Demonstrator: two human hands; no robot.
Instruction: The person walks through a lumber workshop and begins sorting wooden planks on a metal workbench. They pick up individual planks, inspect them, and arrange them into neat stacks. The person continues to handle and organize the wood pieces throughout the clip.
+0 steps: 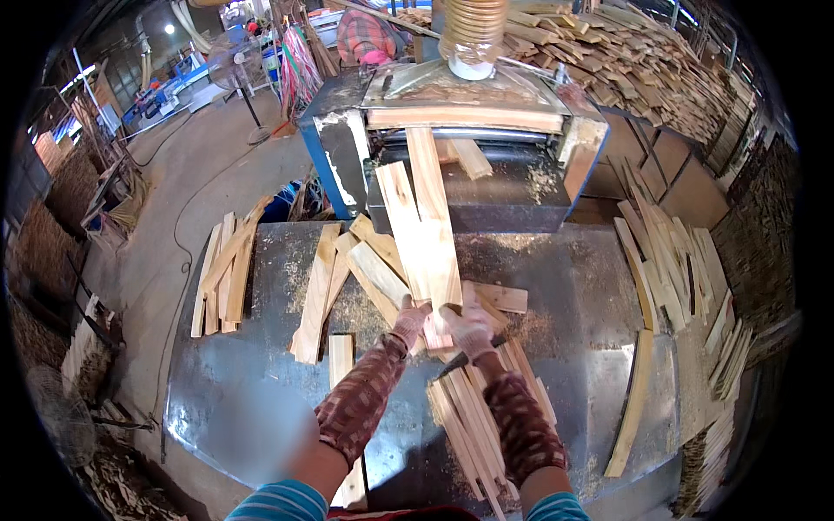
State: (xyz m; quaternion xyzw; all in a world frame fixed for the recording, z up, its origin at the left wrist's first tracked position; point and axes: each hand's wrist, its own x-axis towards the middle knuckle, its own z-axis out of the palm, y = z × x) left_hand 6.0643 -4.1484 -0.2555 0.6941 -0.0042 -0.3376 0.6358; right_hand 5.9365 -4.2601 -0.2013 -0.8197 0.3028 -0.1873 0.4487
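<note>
Two pale wooden boards lie side by side in front of me, overlapping near my hands. The longer board [430,187] reaches its far end into the mouth of a thickness planer [465,195]. The other board [400,208] ends short of the rollers. My gloved left hand [411,321] closes on the near end of the left board. My gloved right hand [470,326] grips the near end of the longer one, thumb on top. Some fingers of both hands are hidden by the wood. A short wooden piece [472,159] rests on the planer bed.
Loose boards [314,291] lie left of my hands on the metal table [565,286]. Narrow strips [469,425] sit under my right forearm. More strips [673,269] line the right edge. A ribbed hose [473,30] rises from the planer; a wood heap [625,69] stands behind.
</note>
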